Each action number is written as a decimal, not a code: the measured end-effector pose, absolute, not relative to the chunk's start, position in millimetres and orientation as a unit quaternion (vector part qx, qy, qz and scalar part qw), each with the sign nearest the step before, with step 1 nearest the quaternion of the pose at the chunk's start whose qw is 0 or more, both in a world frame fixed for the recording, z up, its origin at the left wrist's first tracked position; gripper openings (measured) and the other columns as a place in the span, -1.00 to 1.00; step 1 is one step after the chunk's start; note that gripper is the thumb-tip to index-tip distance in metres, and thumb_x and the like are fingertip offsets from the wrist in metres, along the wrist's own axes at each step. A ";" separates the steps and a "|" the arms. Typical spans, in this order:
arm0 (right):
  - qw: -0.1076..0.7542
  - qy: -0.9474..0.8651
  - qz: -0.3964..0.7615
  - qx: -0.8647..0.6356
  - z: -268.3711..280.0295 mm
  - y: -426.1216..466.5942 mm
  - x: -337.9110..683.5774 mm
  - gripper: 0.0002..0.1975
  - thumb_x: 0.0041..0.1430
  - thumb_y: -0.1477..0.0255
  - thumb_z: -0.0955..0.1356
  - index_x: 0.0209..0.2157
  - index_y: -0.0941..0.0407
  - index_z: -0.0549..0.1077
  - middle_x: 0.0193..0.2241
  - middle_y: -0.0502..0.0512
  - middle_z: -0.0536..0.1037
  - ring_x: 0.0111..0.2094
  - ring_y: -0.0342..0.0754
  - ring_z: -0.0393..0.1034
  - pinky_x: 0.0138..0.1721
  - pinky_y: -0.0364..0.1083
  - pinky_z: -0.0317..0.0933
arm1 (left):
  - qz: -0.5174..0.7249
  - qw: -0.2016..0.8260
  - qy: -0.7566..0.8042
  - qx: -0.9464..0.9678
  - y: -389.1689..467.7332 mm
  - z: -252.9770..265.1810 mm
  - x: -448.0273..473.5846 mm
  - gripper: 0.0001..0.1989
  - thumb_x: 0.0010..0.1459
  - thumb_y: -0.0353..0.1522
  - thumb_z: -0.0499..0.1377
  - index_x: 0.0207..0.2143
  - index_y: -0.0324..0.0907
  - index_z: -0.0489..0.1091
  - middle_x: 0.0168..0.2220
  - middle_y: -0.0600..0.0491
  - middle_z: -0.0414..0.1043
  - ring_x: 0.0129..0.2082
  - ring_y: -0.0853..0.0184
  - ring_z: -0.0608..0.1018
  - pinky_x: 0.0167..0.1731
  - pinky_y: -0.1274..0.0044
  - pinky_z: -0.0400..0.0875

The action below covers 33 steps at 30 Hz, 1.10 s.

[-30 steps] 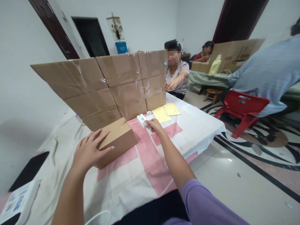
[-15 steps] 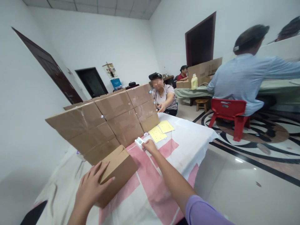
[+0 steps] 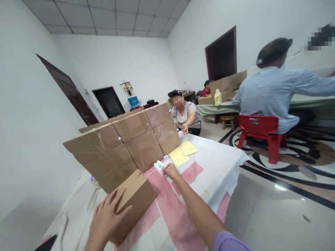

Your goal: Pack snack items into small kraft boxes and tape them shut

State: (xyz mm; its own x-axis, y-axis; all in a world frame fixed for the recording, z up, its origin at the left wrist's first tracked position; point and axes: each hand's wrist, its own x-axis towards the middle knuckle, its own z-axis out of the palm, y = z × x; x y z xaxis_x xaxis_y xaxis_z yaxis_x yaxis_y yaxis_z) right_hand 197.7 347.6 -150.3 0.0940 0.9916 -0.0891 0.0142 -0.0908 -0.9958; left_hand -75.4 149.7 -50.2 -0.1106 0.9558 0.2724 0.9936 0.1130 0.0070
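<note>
My left hand (image 3: 108,212) lies with spread fingers on a closed brown cardboard box (image 3: 140,205). Its fingers rest on the top and the thumb reaches over the side facing me. Farther forward, my right hand (image 3: 172,170) is closed in a pinch at the near right corner of a small white box (image 3: 158,166), which has something pale green showing in its top. What the fingertips hold is too small to make out. Two yellow sheets (image 3: 180,156) with rows of small dots lie just beyond, beside a small pale roll (image 3: 166,157).
Taped cardboard panels (image 3: 142,146) stand as a wall along the left of the cloth-covered table (image 3: 214,157). Across the table sits a person (image 3: 192,116) with one arm forward. To the right, another person (image 3: 267,90) sits on a red chair (image 3: 259,125) at a green-covered table.
The camera view has tilted up slightly, so everything sits a little lower and to the right. Both hands keep nearly the same places on the box and at the small white box.
</note>
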 end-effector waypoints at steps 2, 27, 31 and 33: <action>0.493 -0.463 0.490 -0.550 -151.1 347.5 198.3 -0.89 0.00 0.59 0.39 -0.49 0.15 0.38 -0.69 -0.08 0.48 -0.64 -0.20 0.32 -0.56 -0.25 0.05 | -0.092 0.099 -0.741 -0.658 149.7 -50.2 -74.9 -0.19 0.07 0.15 0.03 0.33 0.07 0.24 0.39 0.02 0.18 0.35 0.03 0.26 0.29 0.19 0.13; 0.463 -0.466 0.529 -0.537 -121.2 325.1 210.0 -0.83 0.01 0.58 0.34 -0.60 0.22 0.52 -0.70 0.01 0.50 -0.76 -0.27 0.05 -0.67 -0.22 -0.05 | -0.103 0.118 -0.732 -0.663 144.2 -48.3 -68.8 -0.22 0.09 0.13 0.00 0.31 0.05 0.27 0.35 -0.01 0.23 0.35 0.04 0.24 0.27 0.19 0.13; 0.457 -0.455 0.542 -0.539 -115.7 322.2 208.7 -0.85 -0.03 0.58 0.34 -0.61 0.20 0.47 -0.78 -0.05 0.39 -0.79 -0.27 -0.05 -0.71 -0.21 -0.16 | -0.097 0.117 -0.732 -0.664 144.1 -48.8 -69.4 -0.21 0.10 0.13 -0.01 0.32 0.05 0.26 0.36 0.00 0.22 0.33 0.06 0.26 0.26 0.21 0.15; 0.450 -0.448 0.548 -0.545 -114.1 322.0 207.3 -0.84 0.00 0.57 0.35 -0.62 0.19 0.44 -0.81 -0.09 0.31 -0.79 -0.27 -0.09 -0.72 -0.19 -0.19 | -0.099 0.118 -0.733 -0.662 145.1 -50.2 -70.9 -0.21 0.10 0.14 -0.01 0.32 0.04 0.26 0.36 0.00 0.22 0.34 0.05 0.26 0.27 0.21 0.14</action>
State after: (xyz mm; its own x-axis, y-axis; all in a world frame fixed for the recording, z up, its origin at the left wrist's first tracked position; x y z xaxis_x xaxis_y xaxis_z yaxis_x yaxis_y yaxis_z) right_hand 207.3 322.0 -114.1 -0.0010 0.9811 -0.1935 -0.0056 -0.1935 -0.9811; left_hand -70.9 145.1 -50.2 -0.0948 0.9477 0.3047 0.9946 0.1031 -0.0110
